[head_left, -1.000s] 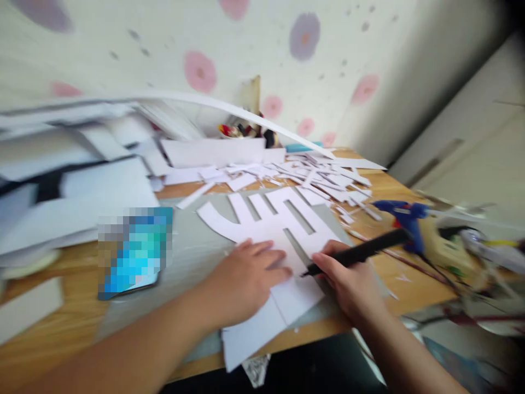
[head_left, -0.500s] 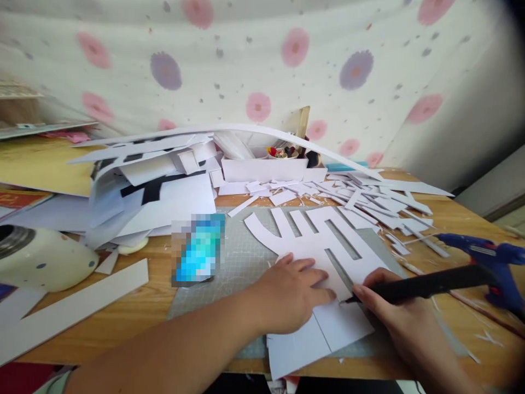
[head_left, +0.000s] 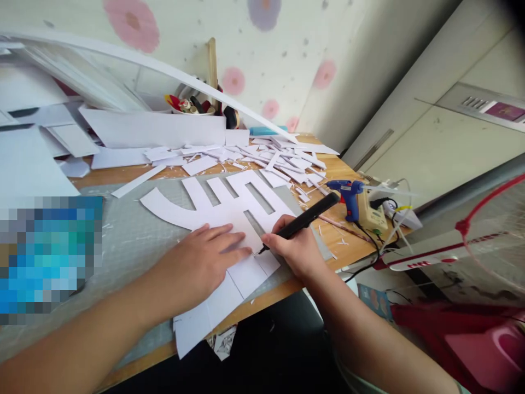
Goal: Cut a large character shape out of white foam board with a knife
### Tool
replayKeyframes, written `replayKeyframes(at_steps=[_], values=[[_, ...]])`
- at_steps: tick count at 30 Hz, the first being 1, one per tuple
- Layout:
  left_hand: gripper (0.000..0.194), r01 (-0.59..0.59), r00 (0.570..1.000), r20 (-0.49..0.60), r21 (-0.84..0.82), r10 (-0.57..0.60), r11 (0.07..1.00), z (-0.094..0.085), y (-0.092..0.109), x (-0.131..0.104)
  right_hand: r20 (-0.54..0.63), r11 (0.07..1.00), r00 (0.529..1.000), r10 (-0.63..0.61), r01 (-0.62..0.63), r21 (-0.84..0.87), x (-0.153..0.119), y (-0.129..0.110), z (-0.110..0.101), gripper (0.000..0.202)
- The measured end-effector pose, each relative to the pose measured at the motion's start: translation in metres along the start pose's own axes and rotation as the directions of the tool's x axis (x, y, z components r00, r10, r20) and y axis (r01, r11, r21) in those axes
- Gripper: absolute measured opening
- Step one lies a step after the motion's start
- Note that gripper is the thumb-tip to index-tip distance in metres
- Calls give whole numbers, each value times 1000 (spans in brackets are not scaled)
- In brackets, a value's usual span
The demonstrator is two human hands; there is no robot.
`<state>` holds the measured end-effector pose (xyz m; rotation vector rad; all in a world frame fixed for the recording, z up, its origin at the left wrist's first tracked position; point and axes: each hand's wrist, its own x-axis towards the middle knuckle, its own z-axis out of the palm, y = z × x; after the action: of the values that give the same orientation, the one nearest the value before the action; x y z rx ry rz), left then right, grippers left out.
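Note:
A white foam board with cut slots and finger-like strips lies on the grey cutting mat. My left hand rests flat on the board, fingers spread, pressing it down. A black craft knife is held like a pen in my right hand. Its narrow tip meets the board near the lower end of a long slot, just right of my left fingertips. Thin lines cross the board's lower part, which overhangs the table's front edge.
White offcuts are heaped behind the mat. A blue glue gun stands at the right with its cord trailing down. A blurred-out blue object lies at left. A long white strip arches over a white box.
My view has swung right and down, bringing the cabinet and the red racket-like rim into sight. The left hand stays on the board; the knife tip remains near the same slot.

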<state>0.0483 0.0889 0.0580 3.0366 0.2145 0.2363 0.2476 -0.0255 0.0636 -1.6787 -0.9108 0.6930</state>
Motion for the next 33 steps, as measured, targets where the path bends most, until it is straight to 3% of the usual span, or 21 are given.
replayKeyframes(at_steps=[12,15,18,20,25,28,33], values=[[59,-24,999,-25,59,26,998,-4,-1,3,115,999,992,-44,44,1,8,-5,-8,33],[61,-15,999,-27,44,16,999,-2,-2,2,48,984,998,-29,20,179,8,1,-9,31],[61,-17,1000,-24,22,18,1000,1,-3,1,-72,870,996,55,-12,492,10,6,-10,30],[61,-19,999,-31,15,19,1000,2,-3,0,-103,820,991,81,-7,572,11,8,-10,31],[58,-12,1000,-22,18,13,1000,3,-3,1,-48,959,999,7,7,283,7,6,-7,31],[56,-10,1000,6,10,10,1000,2,-2,0,-14,990,1000,-15,17,137,4,3,-6,33],[56,-19,1000,-6,-37,19,999,2,-3,-1,-63,977,998,-1,15,211,6,8,-5,35]])
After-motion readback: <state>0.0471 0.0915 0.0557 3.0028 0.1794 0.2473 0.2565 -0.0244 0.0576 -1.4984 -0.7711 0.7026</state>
